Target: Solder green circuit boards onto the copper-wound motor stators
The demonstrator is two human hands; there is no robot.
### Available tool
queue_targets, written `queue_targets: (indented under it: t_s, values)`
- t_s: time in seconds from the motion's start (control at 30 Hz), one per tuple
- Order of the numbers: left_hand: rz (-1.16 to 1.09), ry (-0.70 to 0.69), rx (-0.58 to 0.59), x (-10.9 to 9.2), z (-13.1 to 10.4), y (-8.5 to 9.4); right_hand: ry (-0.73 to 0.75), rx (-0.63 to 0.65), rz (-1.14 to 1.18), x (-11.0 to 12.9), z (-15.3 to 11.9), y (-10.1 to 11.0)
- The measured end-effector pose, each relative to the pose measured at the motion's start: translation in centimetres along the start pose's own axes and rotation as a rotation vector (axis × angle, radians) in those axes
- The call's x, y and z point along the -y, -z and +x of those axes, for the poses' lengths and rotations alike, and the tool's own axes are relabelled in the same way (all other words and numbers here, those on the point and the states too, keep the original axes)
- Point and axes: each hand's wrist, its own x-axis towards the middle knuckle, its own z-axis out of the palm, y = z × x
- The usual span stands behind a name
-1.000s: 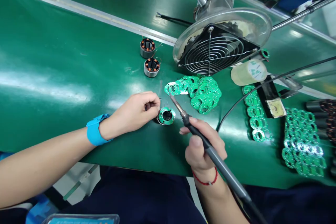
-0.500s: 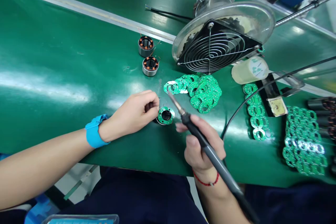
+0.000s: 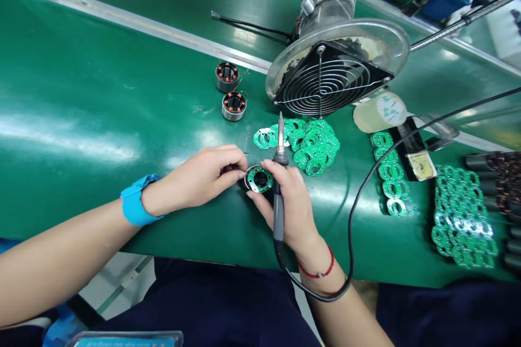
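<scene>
A round green circuit board (image 3: 254, 185) with a dark centre hole sits on a motor stator on the green bench, tilted a little. My left hand (image 3: 211, 173), with a blue wristband, is closed in a pinch at the board's left edge; what its fingertips hold is too small to make out. My right hand (image 3: 296, 203) carries a soldering iron (image 3: 278, 214) tucked among its fingers, tip upward. Its thumb and forefinger reach around the board's right side and touch it. Beyond the hands stand two wound stators (image 3: 234, 114) with copper coils.
A heap of green boards (image 3: 319, 146) lies past my right hand, below a fume extractor fan (image 3: 321, 84). Farther right are a yellowish jar (image 3: 380, 113), a soldering sponge (image 3: 422, 166), a row of boards (image 3: 391, 173) and a larger board stack (image 3: 464, 217). The iron's black cable (image 3: 350, 238) loops across my right wrist.
My right hand has moved left to the board, and the soldering iron has swung from slanting to nearly upright. The board has tilted slightly. My left hand stays at its edge.
</scene>
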Motion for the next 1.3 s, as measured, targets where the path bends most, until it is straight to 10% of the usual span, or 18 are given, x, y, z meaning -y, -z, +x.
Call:
queue_targets:
  t_s: [0.43, 0.83, 1.3]
  values:
    - [-0.326, 0.196, 0.034, -0.3, 0.3, -1.2, 0.166, -0.140, -0.068, 1.5, 0.1, 0.4]
    - [0.137, 0.077, -0.109, -0.9, 0.0, -1.2, -0.007, -0.439, 0.288, 0.6, -1.9, 0.8]
    - [0.332, 0.082, -0.099, -1.3, -0.1, -1.6, 0.083, -0.374, 0.403, 1.2, -1.5, 1.3]
